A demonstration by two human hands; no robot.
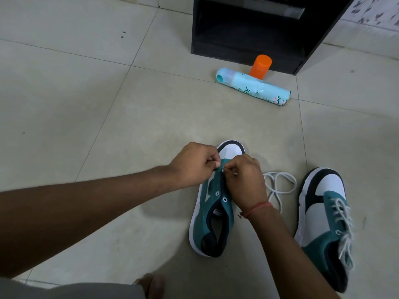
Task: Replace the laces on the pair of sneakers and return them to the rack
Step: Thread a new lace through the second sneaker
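Both hands, left hand (195, 164) and right hand (244, 180), pinch a white woven lace (278, 186) at the teal-and-white canvas sneaker (210, 212)'s front eyelets; a loose pinch could let its tip slip back out.

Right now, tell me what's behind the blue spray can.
An orange-capped container stands behind the spray can, with the black rack beyond. The can hides the container's base.
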